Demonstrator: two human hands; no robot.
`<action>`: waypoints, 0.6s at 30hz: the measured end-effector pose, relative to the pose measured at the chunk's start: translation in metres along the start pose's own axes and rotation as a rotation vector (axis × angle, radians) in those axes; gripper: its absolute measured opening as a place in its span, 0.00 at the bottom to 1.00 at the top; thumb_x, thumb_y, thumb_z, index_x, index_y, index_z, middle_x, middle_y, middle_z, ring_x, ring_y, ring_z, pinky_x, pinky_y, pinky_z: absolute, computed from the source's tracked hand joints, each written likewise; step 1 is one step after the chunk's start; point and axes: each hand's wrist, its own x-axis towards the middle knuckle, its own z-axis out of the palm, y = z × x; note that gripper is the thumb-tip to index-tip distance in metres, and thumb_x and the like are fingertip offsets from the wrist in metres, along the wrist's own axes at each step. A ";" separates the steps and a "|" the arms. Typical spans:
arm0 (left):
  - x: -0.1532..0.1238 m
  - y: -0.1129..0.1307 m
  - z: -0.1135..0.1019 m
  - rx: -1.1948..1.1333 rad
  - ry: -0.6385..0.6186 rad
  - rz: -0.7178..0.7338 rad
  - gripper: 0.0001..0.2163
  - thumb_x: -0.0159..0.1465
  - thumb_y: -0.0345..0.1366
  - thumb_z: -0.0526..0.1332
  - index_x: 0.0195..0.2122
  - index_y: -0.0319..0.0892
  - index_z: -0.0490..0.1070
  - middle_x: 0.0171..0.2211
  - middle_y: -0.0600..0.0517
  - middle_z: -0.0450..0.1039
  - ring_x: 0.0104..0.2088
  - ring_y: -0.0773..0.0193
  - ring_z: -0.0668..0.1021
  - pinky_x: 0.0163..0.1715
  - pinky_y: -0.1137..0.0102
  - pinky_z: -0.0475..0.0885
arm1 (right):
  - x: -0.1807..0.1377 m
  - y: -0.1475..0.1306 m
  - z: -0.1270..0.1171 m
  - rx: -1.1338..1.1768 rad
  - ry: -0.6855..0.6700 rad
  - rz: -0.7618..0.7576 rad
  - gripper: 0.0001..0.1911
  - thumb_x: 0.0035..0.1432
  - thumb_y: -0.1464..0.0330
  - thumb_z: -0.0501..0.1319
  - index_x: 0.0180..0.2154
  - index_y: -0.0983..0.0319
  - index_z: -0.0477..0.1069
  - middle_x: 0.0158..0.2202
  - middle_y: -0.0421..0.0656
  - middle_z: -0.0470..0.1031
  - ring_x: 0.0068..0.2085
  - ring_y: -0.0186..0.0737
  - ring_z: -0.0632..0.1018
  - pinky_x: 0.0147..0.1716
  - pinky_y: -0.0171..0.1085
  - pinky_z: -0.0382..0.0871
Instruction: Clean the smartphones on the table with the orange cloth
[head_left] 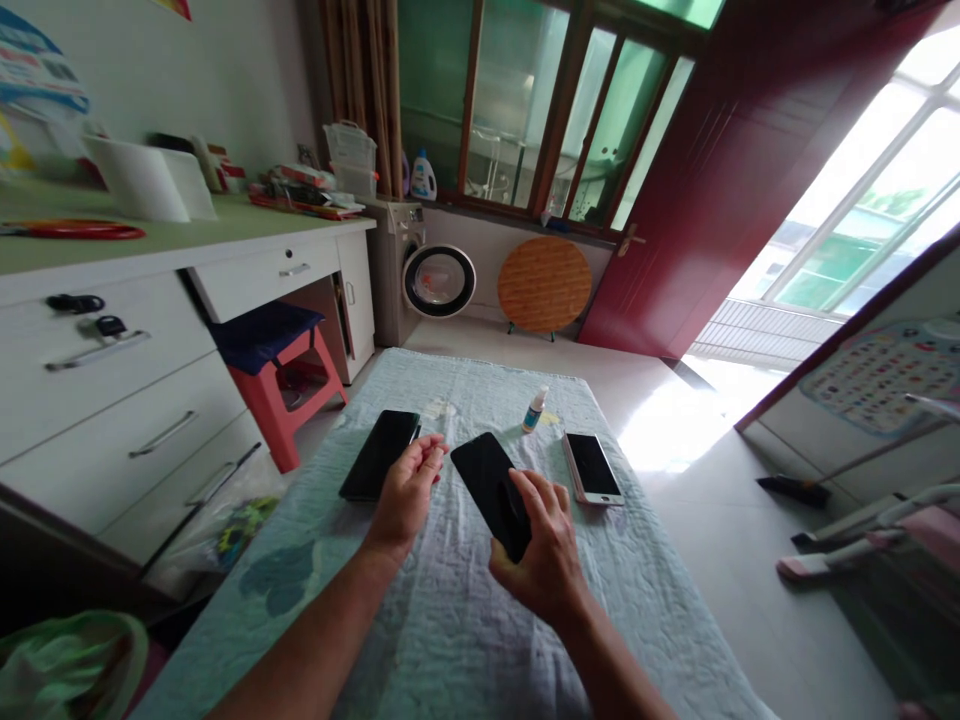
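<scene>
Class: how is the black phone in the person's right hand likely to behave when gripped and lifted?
The black phone looks a flat, rigid slab, so probably stiff. Its glossy face may be slippery in the right hand, which grips only its lower end. It might crack if dropped, though the quilted cloth beneath could cushion it.

This is a lived-in room of a home. A front-loading washing machine (437, 280) stands under the window with a laundry detergent bottle (424, 177) on top. A folded round wooden table (544, 285) leans on the wall, a red plastic stool (281, 385) sits beside white drawers (112, 400), and a children's picture chart (885, 375) hangs on the right.
</scene>
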 end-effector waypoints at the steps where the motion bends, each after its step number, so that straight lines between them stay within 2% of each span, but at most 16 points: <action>1: 0.000 0.000 0.000 0.004 -0.005 0.001 0.26 0.53 0.54 0.64 0.46 0.39 0.71 0.40 0.46 0.76 0.38 0.58 0.76 0.36 0.68 0.70 | 0.002 0.006 -0.003 -0.001 0.045 0.002 0.36 0.44 0.69 0.60 0.58 0.58 0.60 0.54 0.49 0.66 0.52 0.52 0.67 0.51 0.52 0.65; 5: -0.001 -0.003 0.002 0.009 -0.057 -0.021 0.27 0.52 0.54 0.65 0.46 0.39 0.71 0.37 0.47 0.76 0.32 0.62 0.76 0.33 0.69 0.70 | 0.012 0.046 -0.011 -0.079 0.226 0.119 0.30 0.48 0.64 0.61 0.55 0.60 0.64 0.53 0.50 0.67 0.53 0.52 0.67 0.51 0.52 0.64; 9: -0.001 -0.006 0.003 0.002 -0.103 -0.015 0.25 0.52 0.50 0.66 0.46 0.39 0.71 0.34 0.48 0.76 0.30 0.64 0.75 0.32 0.70 0.69 | 0.019 0.095 -0.021 -0.208 0.321 0.284 0.29 0.47 0.62 0.60 0.52 0.64 0.67 0.52 0.50 0.70 0.53 0.51 0.68 0.54 0.49 0.59; 13: -0.002 -0.007 0.003 0.012 -0.132 -0.018 0.24 0.52 0.47 0.65 0.47 0.38 0.71 0.34 0.49 0.76 0.29 0.65 0.74 0.32 0.71 0.69 | 0.019 0.129 -0.028 -0.295 0.303 0.452 0.30 0.46 0.60 0.60 0.51 0.65 0.68 0.50 0.52 0.72 0.51 0.52 0.69 0.53 0.48 0.58; 18: -0.001 -0.008 0.002 0.032 -0.137 -0.017 0.23 0.53 0.45 0.65 0.47 0.38 0.70 0.34 0.50 0.75 0.29 0.66 0.73 0.31 0.72 0.68 | 0.017 0.141 -0.024 -0.346 0.218 0.501 0.33 0.45 0.58 0.60 0.53 0.65 0.68 0.50 0.51 0.72 0.50 0.53 0.70 0.52 0.46 0.58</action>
